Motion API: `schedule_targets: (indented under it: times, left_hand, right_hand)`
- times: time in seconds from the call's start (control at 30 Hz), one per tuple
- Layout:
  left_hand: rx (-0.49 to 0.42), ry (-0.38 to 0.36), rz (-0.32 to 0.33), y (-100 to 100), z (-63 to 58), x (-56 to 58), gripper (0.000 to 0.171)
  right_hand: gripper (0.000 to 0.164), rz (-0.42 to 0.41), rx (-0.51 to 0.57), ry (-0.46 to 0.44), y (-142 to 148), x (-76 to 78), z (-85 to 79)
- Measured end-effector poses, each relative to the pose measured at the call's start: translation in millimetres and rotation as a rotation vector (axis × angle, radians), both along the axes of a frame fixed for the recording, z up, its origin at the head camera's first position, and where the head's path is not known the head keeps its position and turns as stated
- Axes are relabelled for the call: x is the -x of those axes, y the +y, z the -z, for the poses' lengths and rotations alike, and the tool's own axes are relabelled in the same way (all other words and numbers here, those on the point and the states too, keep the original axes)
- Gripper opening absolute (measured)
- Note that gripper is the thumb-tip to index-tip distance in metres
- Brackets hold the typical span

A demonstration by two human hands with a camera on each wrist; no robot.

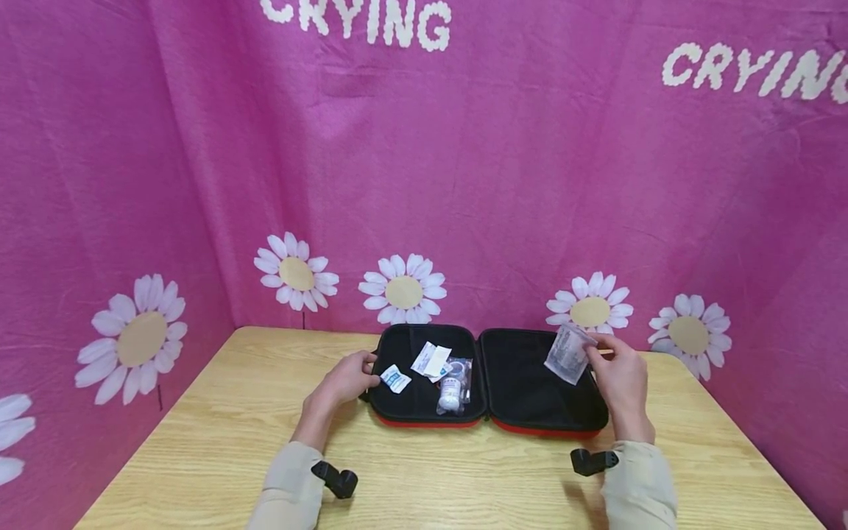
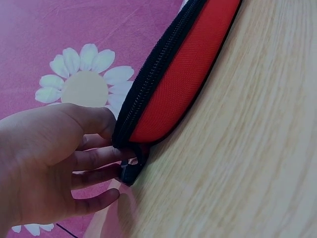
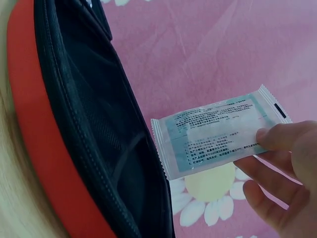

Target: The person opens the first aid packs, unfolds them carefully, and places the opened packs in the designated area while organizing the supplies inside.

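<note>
A black-lined case with a red shell (image 1: pixel 424 423) lies unfolded on the table. My left hand (image 1: pixel 346 377) grips its left edge; in the left wrist view, the thumb is at the zipped rim and fingers reach the black handle loop (image 2: pixel 130 171). Between thumb and fingers, my right hand (image 1: pixel 619 372) pinches a flat printed sachet (image 3: pixel 213 134) by one end, above the case's right half (image 1: pixel 530 383). In the left half lie a small blue-and-white packet (image 1: pixel 396 379), white packets (image 1: pixel 430 359) and a clear bag with a white bottle (image 1: pixel 450 394).
The case rests on a light wooden table (image 1: pixel 411 478) near its back edge. A pink curtain (image 1: pixel 477 162) with daisies and white lettering hangs behind and at both sides. Black wrist cameras (image 1: pixel 336 480) are worn over the beige sleeves (image 1: pixel 288 489).
</note>
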State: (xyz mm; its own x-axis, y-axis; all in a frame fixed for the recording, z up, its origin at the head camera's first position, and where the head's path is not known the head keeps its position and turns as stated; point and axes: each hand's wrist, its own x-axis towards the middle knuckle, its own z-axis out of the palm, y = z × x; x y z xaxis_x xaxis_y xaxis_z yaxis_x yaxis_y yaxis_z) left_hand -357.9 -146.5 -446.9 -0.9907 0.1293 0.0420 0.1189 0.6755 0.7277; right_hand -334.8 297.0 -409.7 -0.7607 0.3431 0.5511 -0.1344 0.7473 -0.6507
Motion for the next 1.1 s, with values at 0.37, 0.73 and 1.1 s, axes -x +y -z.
schedule_targets:
  times: [0.37, 0.73, 1.1]
  left_hand:
    - [-0.007, -0.001, 0.0, -0.2, 1.0, 0.1, 0.047]
    - [-0.02, -0.001, 0.001, 0.1, 1.4, 0.7, 0.048]
    - [-0.007, -0.005, -0.003, 0.6, 0.5, 1.2, 0.049]
  right_hand:
    - [0.024, 0.039, -0.004, -0.053, 19.5, -2.7, 9.6]
    - [0.038, -0.052, 0.116, -0.346, 26.4, 2.6, 28.6]
    - [0.038, 0.033, 0.071, -0.347, 22.5, 2.2, 34.5]
